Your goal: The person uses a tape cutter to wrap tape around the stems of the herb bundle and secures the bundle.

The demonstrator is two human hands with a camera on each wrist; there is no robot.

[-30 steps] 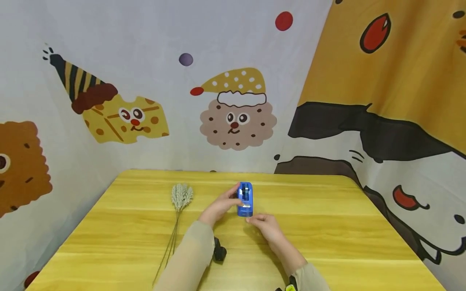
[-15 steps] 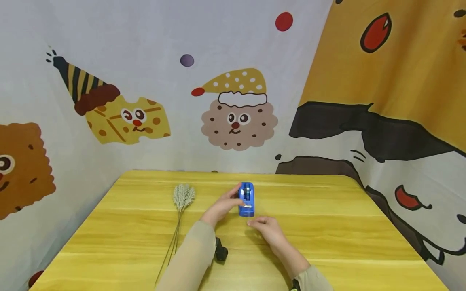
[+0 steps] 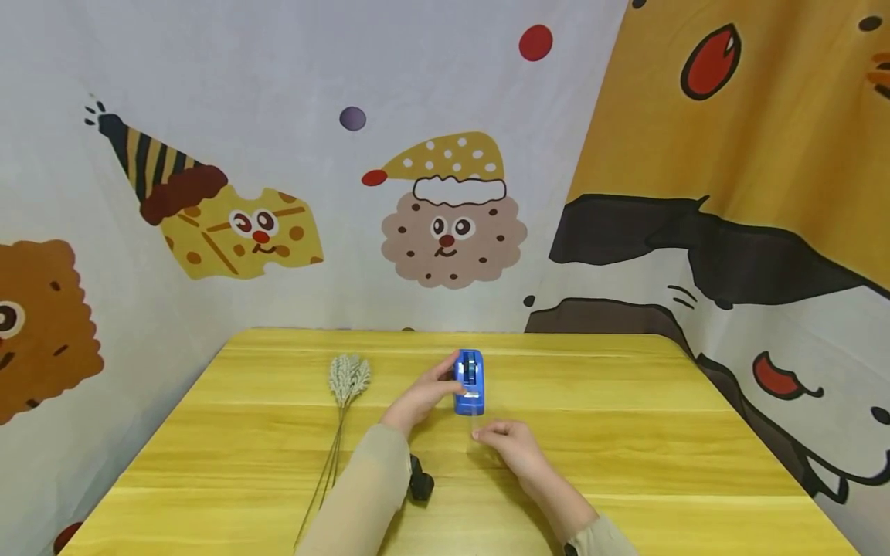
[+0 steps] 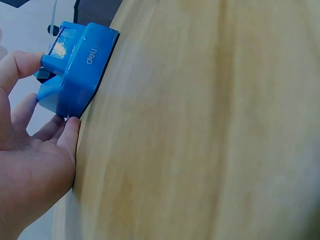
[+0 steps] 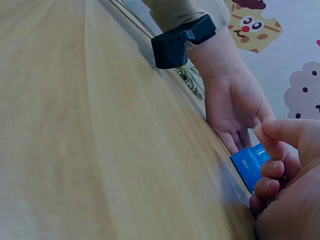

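Observation:
A blue tape dispenser (image 3: 471, 405) stands on the wooden table, its serrated cutter facing the person. From its left side my left hand (image 3: 422, 395) grips it; in the left wrist view the thumb presses near the cutter of the dispenser (image 4: 85, 70) and the other fingers lie along its lower side. A short strip of clear tape (image 3: 475, 425) runs from the cutter to my right hand (image 3: 516, 451). That hand pinches the strip's end between thumb and index finger. In the right wrist view my right hand (image 5: 295, 175) partly hides the dispenser, its other fingers curled.
A bunch of pale green dried stalks (image 3: 349, 378) lies on the table (image 3: 626, 432) left of my left forearm, stems toward the person. A black wrist device (image 3: 420, 480) sits at the left sleeve. A cartoon-printed curtain (image 3: 292, 116) hangs behind the table.
My right hand has drawn a little toward the person, away from the dispenser, and more clear tape shows between them. The left hand keeps its hold and the dispenser stays put.

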